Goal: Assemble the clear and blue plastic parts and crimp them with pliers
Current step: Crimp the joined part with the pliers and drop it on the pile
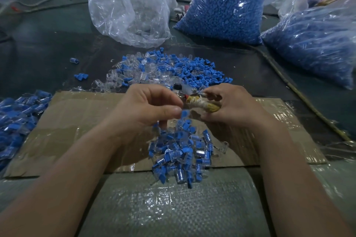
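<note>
Left hand (150, 107) is pinching a small blue-and-clear plastic part (184, 114) above the brown cardboard sheet (86, 113). Right hand (229, 106) is gripping tape-wrapped metal pliers (204, 105) beside it. Crimping appears to be in hand; next move calls for seating the part between the jaws.

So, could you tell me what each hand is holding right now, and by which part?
The left hand pinches a small blue part by its upper end; the right hand grips the pliers by their wrapped handles.
</note>
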Demonstrator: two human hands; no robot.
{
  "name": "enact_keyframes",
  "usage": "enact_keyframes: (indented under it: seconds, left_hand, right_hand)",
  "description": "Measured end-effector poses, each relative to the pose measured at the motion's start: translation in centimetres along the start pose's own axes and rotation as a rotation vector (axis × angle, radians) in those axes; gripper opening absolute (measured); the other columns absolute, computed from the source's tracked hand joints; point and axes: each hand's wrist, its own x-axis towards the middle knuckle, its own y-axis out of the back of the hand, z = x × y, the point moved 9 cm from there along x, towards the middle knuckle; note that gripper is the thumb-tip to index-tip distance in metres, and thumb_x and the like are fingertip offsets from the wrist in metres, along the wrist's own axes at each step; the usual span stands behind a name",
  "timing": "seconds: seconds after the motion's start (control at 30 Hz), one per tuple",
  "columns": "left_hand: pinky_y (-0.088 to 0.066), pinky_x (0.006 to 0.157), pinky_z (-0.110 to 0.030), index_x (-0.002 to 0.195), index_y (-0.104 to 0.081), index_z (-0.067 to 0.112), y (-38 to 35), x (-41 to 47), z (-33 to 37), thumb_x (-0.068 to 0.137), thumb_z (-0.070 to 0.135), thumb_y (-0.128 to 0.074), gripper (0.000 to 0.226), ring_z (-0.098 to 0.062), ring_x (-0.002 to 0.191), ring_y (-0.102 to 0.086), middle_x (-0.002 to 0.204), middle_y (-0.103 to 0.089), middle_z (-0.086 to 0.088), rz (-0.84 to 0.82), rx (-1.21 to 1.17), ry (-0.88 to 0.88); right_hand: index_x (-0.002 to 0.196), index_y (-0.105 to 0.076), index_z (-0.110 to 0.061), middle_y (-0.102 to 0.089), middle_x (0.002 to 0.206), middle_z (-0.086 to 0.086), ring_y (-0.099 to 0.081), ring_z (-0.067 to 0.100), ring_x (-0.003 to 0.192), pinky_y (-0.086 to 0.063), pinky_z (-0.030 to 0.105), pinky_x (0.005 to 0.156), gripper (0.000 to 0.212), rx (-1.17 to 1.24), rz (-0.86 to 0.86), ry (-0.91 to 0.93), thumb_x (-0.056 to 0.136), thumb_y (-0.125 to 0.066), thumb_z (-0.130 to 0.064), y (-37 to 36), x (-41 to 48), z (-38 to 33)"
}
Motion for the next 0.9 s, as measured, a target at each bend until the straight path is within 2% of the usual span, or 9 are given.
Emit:
enact_keyframes:
  seconds: [0.13,0.23,0.33,0.47,0.57,0.6,0.67,0.73,0.9]
  left_hand:
    - [-0.047,0.049,-0.019,0.067,-0.073,0.018,-1.4,-0.1,-0.1,0.054,0.026,-0.074,0.015,-0.011,0.055,-0.057,0.065,-0.068,-0.002,-0.161,0.098,0.011]
    - [-0.053,0.061,-0.023,0.067,-0.074,0.023,-1.5,0.0,0.0,0.05,0.03,-0.075,0.018,-0.015,0.065,-0.063,0.069,-0.07,-0.002,-0.185,0.143,0.006]
    - [-0.052,0.057,-0.019,0.069,-0.074,0.02,-1.6,-0.1,0.2,0.051,0.029,-0.075,0.02,-0.011,0.061,-0.062,0.066,-0.069,0.0,-0.174,0.121,-0.01]
    - [-0.045,0.059,-0.026,0.068,-0.07,0.015,0.5,-0.2,0.3,0.065,0.025,-0.068,0.011,-0.022,0.057,-0.05,0.058,-0.061,0.001,0.05,0.037,-0.021]
    - [-0.044,0.047,-0.015,0.073,-0.067,0.012,3.8,0.1,0.1,0.075,0.017,-0.065,0.006,-0.006,0.046,-0.05,0.06,-0.061,0.002,0.349,0.073,-0.033]
    - [-0.047,0.051,-0.014,0.075,-0.066,0.014,5.2,0.2,0.1,0.08,0.013,-0.063,0.005,-0.001,0.049,-0.052,0.065,-0.063,0.001,0.465,0.191,-0.048]
    - [-0.051,0.073,-0.025,0.09,-0.067,0.017,7.3,0.2,0.3,0.086,0.01,-0.061,0.01,-0.006,0.068,-0.059,0.086,-0.067,-0.005,0.633,0.512,-0.053]
    - [-0.043,0.093,-0.037,0.113,-0.064,0.014,8.3,0.5,0.4,0.088,0.01,-0.058,0.026,-0.018,0.1,-0.056,0.113,-0.063,-0.01,0.682,0.814,-0.037]
    - [-0.02,0.108,-0.047,0.14,-0.04,0.024,9.2,1.4,-1.0,0.091,0.021,-0.053,0.051,-0.031,0.136,-0.022,0.148,-0.031,-0.013,0.606,1.204,0.192]
  right_hand:
    - [0.124,-0.056,-0.023,-0.049,0.097,-0.013,-0.048,0.008,0.093,-0.039,0.024,0.076,0.072,0.032,-0.047,-0.002,0.059,-0.081,-0.043,-0.4,0.0,0.6]
    - [0.125,-0.053,-0.025,-0.043,0.09,-0.021,-0.043,0.004,0.09,-0.029,0.012,0.067,0.076,0.026,-0.091,0.01,0.057,-0.08,-0.047,-0.9,0.0,0.6]
    - [0.131,-0.047,-0.028,-0.039,0.093,-0.02,-0.038,0.004,0.094,-0.024,0.01,0.066,0.084,0.013,-0.124,0.002,0.056,-0.079,-0.049,-1.3,0.1,0.8]
    - [0.131,-0.046,-0.029,-0.04,0.097,-0.018,-0.038,0.003,0.094,-0.03,0.021,0.072,0.086,0.026,-0.167,-0.01,0.055,-0.078,-0.052,-1.6,-0.1,1.0]
    - [0.125,-0.051,-0.029,-0.041,0.094,-0.022,-0.04,-0.001,0.085,-0.031,0.016,0.069,0.087,0.084,-0.17,-0.011,0.047,-0.067,-0.064,-1.4,-0.2,0.8]
    - [0.123,-0.053,-0.029,-0.041,0.094,-0.022,-0.04,-0.001,0.086,-0.031,0.016,0.069,0.088,0.098,-0.168,-0.011,0.045,-0.061,-0.069,-1.3,-0.2,0.8]
    - [0.121,-0.054,-0.03,-0.044,0.098,-0.017,-0.042,0.002,0.09,-0.033,0.017,0.069,0.091,0.109,-0.161,-0.005,0.042,-0.051,-0.076,-1.2,-0.1,0.7]
    - [0.119,-0.056,-0.03,-0.046,0.102,-0.013,-0.043,0.003,0.092,-0.033,0.017,0.069,0.09,0.119,-0.14,-0.001,0.044,-0.047,-0.078,-1.0,-0.1,0.7]
    - [0.113,-0.061,-0.025,-0.048,0.091,-0.017,-0.046,0.003,0.087,-0.035,0.015,0.068,0.057,0.113,-0.042,0.012,0.069,-0.057,-0.063,-0.3,0.0,0.7]
